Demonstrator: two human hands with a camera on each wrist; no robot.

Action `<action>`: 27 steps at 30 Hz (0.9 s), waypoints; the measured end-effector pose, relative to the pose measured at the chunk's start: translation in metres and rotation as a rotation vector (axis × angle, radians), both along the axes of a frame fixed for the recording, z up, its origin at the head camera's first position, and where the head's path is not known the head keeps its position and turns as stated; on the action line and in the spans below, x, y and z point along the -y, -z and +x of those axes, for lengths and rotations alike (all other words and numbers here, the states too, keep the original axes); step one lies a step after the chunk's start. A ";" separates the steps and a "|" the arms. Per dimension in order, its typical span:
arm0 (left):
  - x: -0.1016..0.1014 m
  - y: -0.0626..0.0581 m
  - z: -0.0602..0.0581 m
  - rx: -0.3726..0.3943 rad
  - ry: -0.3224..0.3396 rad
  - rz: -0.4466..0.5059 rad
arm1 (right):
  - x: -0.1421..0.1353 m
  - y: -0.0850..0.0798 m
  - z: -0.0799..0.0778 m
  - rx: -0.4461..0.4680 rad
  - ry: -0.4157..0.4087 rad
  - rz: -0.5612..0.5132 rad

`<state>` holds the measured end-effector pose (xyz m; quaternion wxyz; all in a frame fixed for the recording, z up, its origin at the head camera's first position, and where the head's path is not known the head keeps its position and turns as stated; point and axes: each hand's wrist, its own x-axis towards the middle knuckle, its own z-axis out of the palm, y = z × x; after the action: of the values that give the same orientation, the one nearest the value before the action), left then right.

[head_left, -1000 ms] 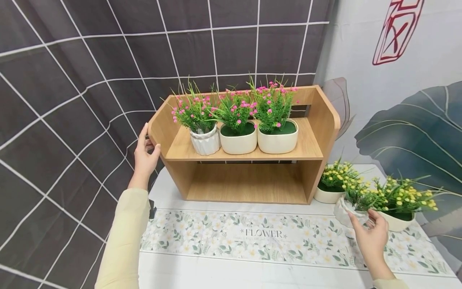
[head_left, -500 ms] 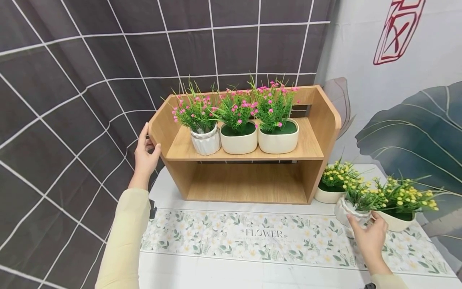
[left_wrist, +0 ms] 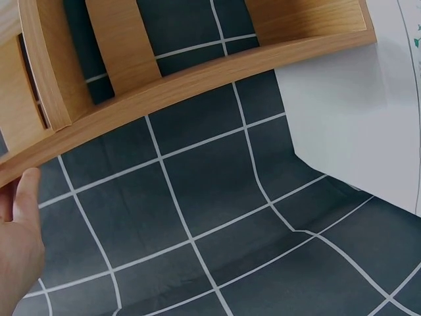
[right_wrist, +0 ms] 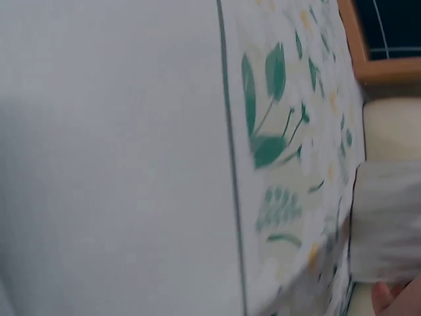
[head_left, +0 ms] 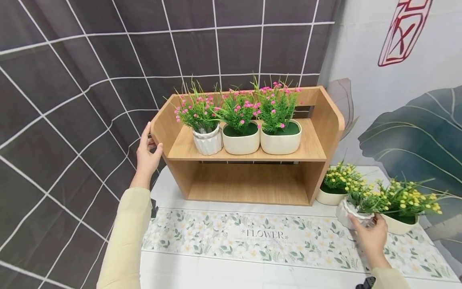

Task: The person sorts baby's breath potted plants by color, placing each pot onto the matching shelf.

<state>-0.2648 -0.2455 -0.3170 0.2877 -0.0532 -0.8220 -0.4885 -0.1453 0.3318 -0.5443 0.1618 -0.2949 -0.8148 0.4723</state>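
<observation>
On the left, my left hand (head_left: 148,158) holds the side panel of a two-tier wooden shelf (head_left: 249,182). The left wrist view shows a fingertip against the panel's edge (left_wrist: 197,78). At the lower right, my right hand (head_left: 371,237) grips a white ruffled flowerpot (head_left: 351,212) with yellow flowers (head_left: 366,196), thumb on its near side; the other fingers are partly hidden. That pot stands upright. In the right wrist view, fingertips (right_wrist: 385,296) touch the white pot (right_wrist: 385,217) at the edge of the picture.
Three pots with pink flowers (head_left: 278,108) stand on the upper tier. Oval pots of yellow flowers (head_left: 330,196) stand beside the shelf's right side and at the far right (head_left: 400,224). A floral runner (head_left: 223,237) lies on the white table (head_left: 202,269). A dark grid cloth (head_left: 65,120) hangs behind.
The head view has shifted slightly. My right wrist has turned a little, with its black camera now showing; its fingers stay on the white pot. The left hand keeps its place on the shelf.
</observation>
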 end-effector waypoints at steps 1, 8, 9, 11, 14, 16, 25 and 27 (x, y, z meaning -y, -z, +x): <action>-0.003 -0.003 0.002 -0.002 0.001 -0.006 | -0.002 0.001 0.000 -0.003 0.001 -0.007; -0.009 -0.012 0.006 0.001 0.013 -0.007 | -0.007 0.001 0.002 0.034 -0.027 0.010; -0.008 -0.012 0.006 0.001 0.013 -0.003 | -0.008 0.001 0.002 0.025 -0.034 0.015; -0.008 -0.012 0.007 0.007 0.013 0.005 | -0.008 0.003 0.002 0.009 -0.039 0.022; -0.008 -0.012 0.009 0.013 0.013 0.009 | -0.007 0.006 0.001 -0.030 -0.031 0.021; -0.008 -0.011 0.009 0.017 0.010 0.006 | -0.005 0.008 0.001 -0.038 -0.021 0.018; 0.012 0.016 -0.016 0.005 0.000 0.012 | -0.005 0.006 0.001 0.011 0.015 -0.022; 0.013 0.017 -0.016 0.012 -0.005 0.007 | -0.005 0.005 0.002 0.014 0.017 -0.048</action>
<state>-0.2811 -0.2584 -0.3335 0.2841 -0.0470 -0.8223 -0.4908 -0.1434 0.3364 -0.5492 0.1530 -0.3089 -0.8017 0.4883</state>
